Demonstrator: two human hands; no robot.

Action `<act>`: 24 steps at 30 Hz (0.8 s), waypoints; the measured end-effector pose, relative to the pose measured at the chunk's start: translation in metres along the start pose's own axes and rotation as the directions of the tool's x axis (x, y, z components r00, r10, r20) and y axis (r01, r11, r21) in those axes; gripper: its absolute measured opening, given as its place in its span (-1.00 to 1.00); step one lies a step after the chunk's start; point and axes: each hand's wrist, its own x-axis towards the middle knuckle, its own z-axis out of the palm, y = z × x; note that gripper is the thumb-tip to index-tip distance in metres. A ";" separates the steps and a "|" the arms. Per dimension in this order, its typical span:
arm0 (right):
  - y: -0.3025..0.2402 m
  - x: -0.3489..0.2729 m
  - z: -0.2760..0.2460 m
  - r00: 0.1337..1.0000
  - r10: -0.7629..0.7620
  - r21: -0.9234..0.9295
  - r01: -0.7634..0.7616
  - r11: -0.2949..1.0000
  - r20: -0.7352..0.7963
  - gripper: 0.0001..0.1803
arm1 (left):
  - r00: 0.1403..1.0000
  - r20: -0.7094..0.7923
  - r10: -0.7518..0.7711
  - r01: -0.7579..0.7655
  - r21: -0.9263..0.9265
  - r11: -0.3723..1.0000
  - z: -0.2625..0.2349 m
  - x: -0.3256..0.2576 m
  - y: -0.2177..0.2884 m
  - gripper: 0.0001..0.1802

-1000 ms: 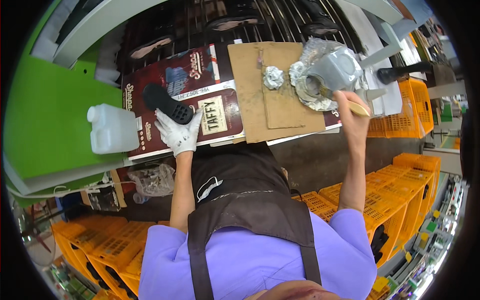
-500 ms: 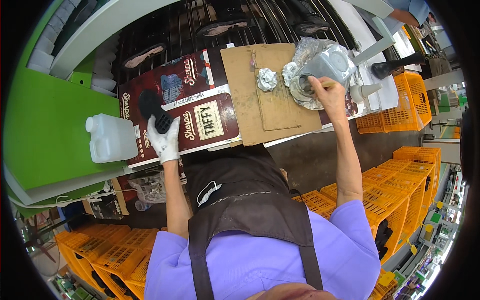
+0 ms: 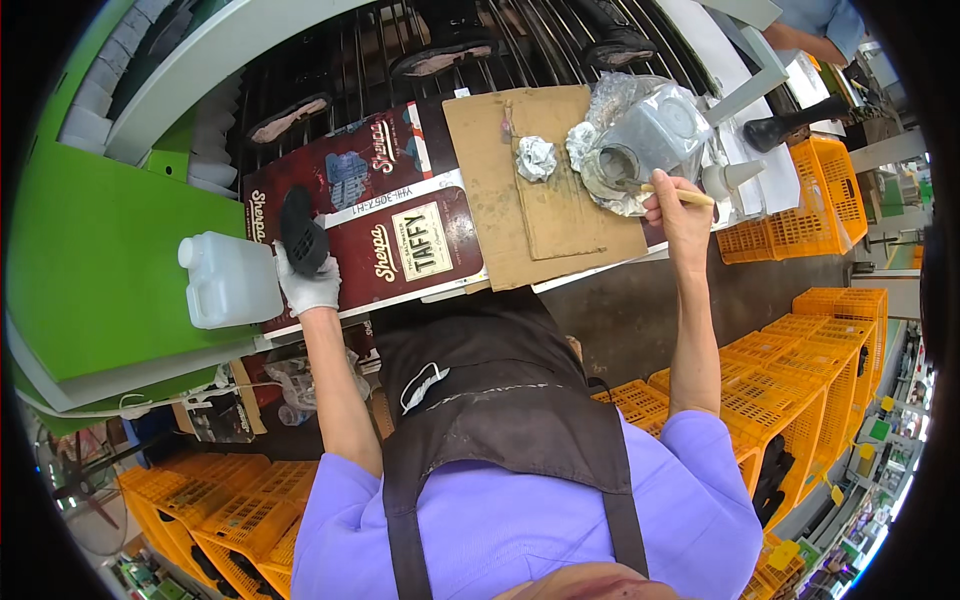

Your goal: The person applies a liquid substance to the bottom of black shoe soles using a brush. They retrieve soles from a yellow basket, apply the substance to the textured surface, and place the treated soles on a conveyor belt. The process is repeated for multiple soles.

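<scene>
A white glove covers my left hand (image 3: 308, 287), whose fingers grip the near end of a black shoe sole (image 3: 303, 228) above the dark red printed cardboard (image 3: 400, 262). Bare, my right hand (image 3: 676, 212) pinches a brush (image 3: 692, 197) by its pale handle. The brush's tip reaches to the mouth of a clear plastic jug (image 3: 655, 135) lying on its side, with crumpled wrapping (image 3: 585, 150) around it. Right of the jug is a white squeeze bottle (image 3: 725, 180) with a pointed nozzle. A crumpled white wad (image 3: 536, 159) rests on the brown cardboard (image 3: 480, 215).
A white plastic jerrycan (image 3: 232, 280) stands beside my left hand on the green table (image 3: 110, 290). Black boots (image 3: 450, 50) sit on a bar rack beyond the cardboard. Orange crates (image 3: 790, 385) are stacked to the right and lower left. Another person's arm (image 3: 805, 40) shows at top right.
My right hand has drawn back from the jug's mouth toward me and right, bringing the brush handle into sight. My left hand has shifted slightly left with the sole, which has turned.
</scene>
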 end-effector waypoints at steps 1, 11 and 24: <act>-0.002 0.000 -0.001 1.000 -0.004 0.008 0.004 1.000 0.007 -0.70 | 0.985 0.162 -0.059 0.066 -0.037 0.997 -0.004 0.001 0.003 -0.34; -0.019 0.011 -0.016 0.784 -0.273 -0.380 0.534 0.755 0.558 -0.81 | 0.995 0.085 -0.049 0.032 0.183 0.983 0.057 -0.024 -0.037 -0.27; -0.014 0.013 -0.036 0.946 0.015 0.033 -0.027 0.999 0.325 -0.81 | 0.904 0.427 -0.026 -0.175 0.423 0.889 0.141 -0.048 -0.114 -0.27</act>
